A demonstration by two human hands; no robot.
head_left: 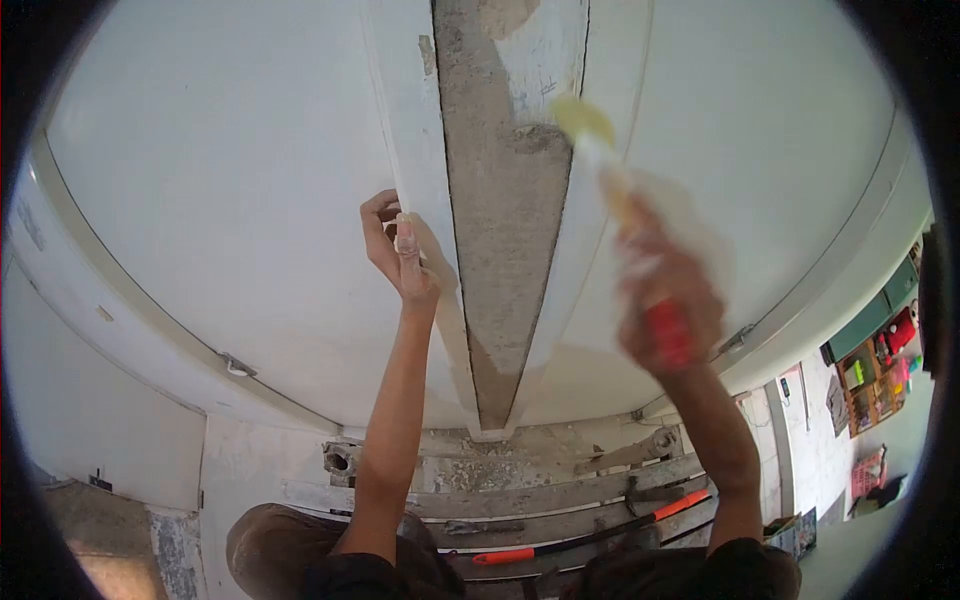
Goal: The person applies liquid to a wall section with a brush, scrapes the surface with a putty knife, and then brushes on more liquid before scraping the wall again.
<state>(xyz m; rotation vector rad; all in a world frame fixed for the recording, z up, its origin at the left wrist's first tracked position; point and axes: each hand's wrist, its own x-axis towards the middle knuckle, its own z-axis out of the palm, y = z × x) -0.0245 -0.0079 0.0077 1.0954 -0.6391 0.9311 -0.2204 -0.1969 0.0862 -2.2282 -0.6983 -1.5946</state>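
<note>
Against the white trim beside a recessed grey cement strip [505, 230] rests my left hand [402, 250], its fingers curled and its thumb upright, dusted with white. Whether anything sits inside that curl I cannot tell. My right hand [670, 290], smeared by motion, is closed round a long-handled tool [583, 122] with a yellowish head and a red grip end. The tool's head overlaps the strip's right edge, near a patch of white coating [545, 70] with rough edges on the cement.
Broad white panels [250, 170] flank the strip. Below are dusty scaffold planks [590, 525], with a pipe end [340, 460] at the left. An orange-and-black bar [590, 540] lies across the planks. A shelf with colourful items [880, 370] stands at the far right.
</note>
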